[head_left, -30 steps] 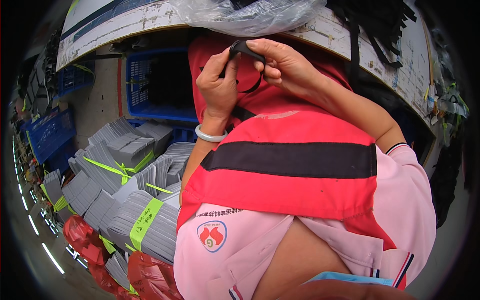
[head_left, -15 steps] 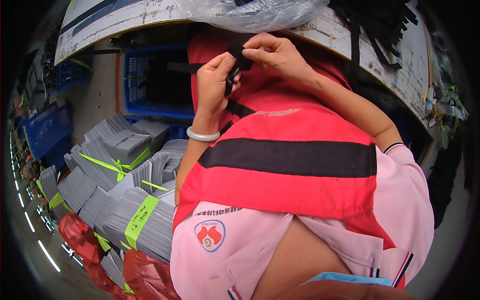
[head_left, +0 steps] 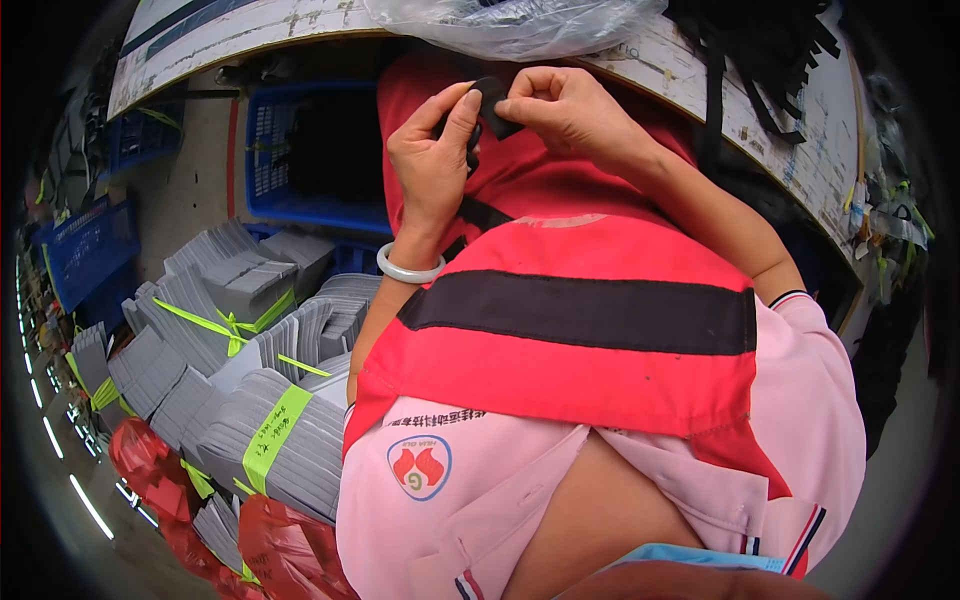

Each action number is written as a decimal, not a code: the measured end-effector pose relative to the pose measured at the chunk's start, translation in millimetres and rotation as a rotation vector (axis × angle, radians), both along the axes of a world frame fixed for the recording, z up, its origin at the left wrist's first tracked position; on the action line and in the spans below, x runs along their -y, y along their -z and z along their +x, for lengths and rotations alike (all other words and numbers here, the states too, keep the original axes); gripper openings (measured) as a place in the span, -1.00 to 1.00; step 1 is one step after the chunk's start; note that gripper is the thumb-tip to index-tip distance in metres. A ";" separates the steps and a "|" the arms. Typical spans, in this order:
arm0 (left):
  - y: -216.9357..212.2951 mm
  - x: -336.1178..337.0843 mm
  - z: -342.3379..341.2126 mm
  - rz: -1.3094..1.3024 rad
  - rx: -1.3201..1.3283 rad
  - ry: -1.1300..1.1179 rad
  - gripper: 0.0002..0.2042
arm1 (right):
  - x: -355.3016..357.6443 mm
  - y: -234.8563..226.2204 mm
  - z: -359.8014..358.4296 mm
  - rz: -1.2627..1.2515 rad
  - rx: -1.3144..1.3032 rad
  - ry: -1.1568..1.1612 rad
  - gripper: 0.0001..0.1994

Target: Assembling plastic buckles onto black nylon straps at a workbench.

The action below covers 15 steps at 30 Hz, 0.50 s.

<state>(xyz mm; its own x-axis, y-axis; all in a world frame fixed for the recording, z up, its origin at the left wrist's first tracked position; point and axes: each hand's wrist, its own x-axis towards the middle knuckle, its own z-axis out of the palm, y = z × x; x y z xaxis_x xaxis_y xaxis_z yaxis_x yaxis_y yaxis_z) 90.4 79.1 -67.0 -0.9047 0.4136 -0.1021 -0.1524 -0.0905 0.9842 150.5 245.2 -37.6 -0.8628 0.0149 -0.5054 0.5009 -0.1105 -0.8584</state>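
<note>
Above my lap, both hands work on a small black piece of strap or fabric [head_left: 488,92]; its exact kind is hard to make out. My left hand [head_left: 430,155], with a white bangle [head_left: 408,268] on its wrist, pinches the piece between thumb and fingers. More black material shows inside its curled fingers. On the other side, my right hand [head_left: 568,108] holds the right edge of the piece between thumb and forefinger. A red apron [head_left: 590,385] with a black band covers my front and lap beneath the hands.
A worn white table [head_left: 690,115] curves across the far side, with clear plastic film [head_left: 520,25] on it and black straps [head_left: 770,70] at the right. A blue crate [head_left: 262,150] of black material stands left. Bundled grey sheets [head_left: 285,440] and red bags [head_left: 290,550] lie nearer.
The black piece has turned and shifted slightly right between my hands. My right hand has moved a little right, and the strap end that stuck out left of my left hand no longer shows.
</note>
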 end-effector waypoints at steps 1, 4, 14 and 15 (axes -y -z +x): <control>0.1 0.0 0.2 0.002 -0.002 -0.002 -0.83 | 1.9 3.2 -2.4 -0.009 -0.044 0.065 -0.80; 0.0 4.7 -1.6 0.002 -0.010 0.015 -0.85 | 0.8 13.4 -5.5 -0.010 -0.091 0.140 -0.79; -36.4 106.2 -42.7 -0.360 -0.262 -0.354 -0.81 | -4.9 29.3 -38.3 -0.119 -0.174 0.159 -0.82; -36.2 118.2 -53.7 -0.411 -0.378 -0.485 -0.73 | -8.0 32.9 -36.9 -0.112 -0.156 0.095 -0.82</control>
